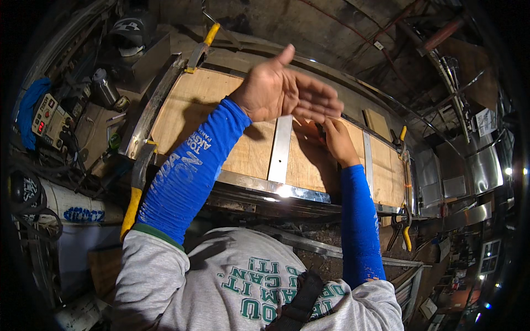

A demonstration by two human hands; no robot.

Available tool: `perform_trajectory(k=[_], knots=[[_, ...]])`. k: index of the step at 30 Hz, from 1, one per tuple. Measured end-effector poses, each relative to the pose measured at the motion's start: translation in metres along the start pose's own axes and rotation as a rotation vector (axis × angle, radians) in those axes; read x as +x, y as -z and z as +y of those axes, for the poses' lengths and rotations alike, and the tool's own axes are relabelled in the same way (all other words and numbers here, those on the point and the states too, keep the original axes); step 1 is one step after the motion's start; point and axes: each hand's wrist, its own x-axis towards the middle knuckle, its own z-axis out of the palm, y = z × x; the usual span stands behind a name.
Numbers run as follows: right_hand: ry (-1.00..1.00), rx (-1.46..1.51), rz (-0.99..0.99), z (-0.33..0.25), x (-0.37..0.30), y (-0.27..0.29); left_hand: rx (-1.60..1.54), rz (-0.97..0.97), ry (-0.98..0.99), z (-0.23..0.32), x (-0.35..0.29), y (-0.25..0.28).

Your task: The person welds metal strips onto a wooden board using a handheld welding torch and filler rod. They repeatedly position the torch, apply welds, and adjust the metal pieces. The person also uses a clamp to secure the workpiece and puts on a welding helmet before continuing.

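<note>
My left hand (284, 91) is raised above a plywood panel (204, 105), its fingers stretched out and the thumb pointing up. It holds nothing. Close beside it, lower and to the right, is my right hand (339, 142) with its fingers curled. A small dark thing shows at those fingers, but its kind cannot be made out, and the left fingers partly cover that spot. Beneath both hands, a shiny metal frame (248, 183) surrounds the plywood. Flat metal strips cross it, one strip (280, 151) near the middle and another strip (368, 163) farther right.
Yellow-handled clamps grip the frame's corners, including a far-left clamp (210, 36), a near-left clamp (132, 212) and a near-right clamp (407, 236). At left are a machine with a red display (48, 120), a metal flask (105, 88), a welding helmet (128, 37) and a white cylinder (83, 198).
</note>
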Motion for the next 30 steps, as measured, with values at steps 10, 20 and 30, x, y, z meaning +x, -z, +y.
perform_trajectory(k=[10,20,30], knots=[[-0.077,-0.093,0.029,-0.005,-0.004,0.003,-0.075,0.245,-0.27,0.015,-0.002,-0.004],[0.027,-0.146,0.038,0.009,0.006,0.003,0.075,0.147,-0.004,0.008,0.0,-0.004],[-0.01,-0.349,0.037,-0.011,-0.003,-0.002,0.018,0.304,-0.284,0.031,-0.014,0.005]])
